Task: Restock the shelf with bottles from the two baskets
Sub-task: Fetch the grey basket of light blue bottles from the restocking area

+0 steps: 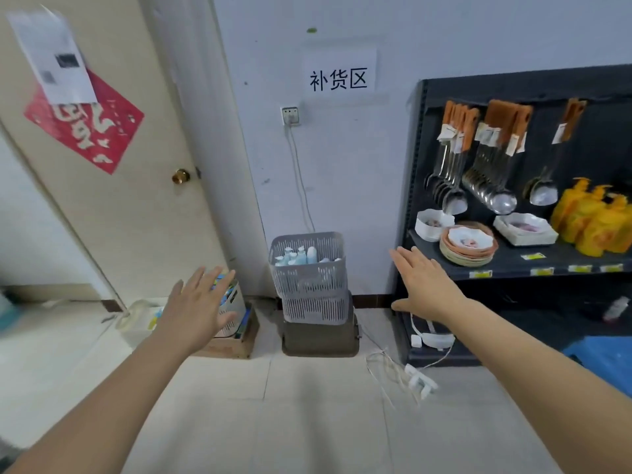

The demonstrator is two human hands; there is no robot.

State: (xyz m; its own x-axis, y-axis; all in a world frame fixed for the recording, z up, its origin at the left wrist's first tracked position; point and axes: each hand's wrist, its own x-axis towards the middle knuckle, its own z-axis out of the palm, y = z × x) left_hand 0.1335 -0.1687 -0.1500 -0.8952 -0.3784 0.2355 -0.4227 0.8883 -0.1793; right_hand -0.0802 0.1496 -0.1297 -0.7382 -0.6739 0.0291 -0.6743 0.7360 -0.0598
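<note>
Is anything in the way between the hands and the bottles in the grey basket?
Nothing visible. The left hand and right hand hang open in air, and the bottles show at the open top of the grey basket.

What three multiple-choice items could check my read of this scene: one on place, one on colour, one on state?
1. Where does the grey basket holding pale blue bottles stand?
A. On the shelf
B. Atop a lower basket, left of the shelf
C. In a hand

2. What colour are the pump bottles on the shelf?
A. Yellow
B. Green
C. Black

3. How are the left hand and right hand?
A. Both gripping a basket
B. Right holds a bottle
C. Both open, empty

Answers: 1 B, it sits stacked on the lower basket by the wall; 2 A, all of them are yellow; 3 C, the fingers of both hands are straight and hold nothing.
</note>
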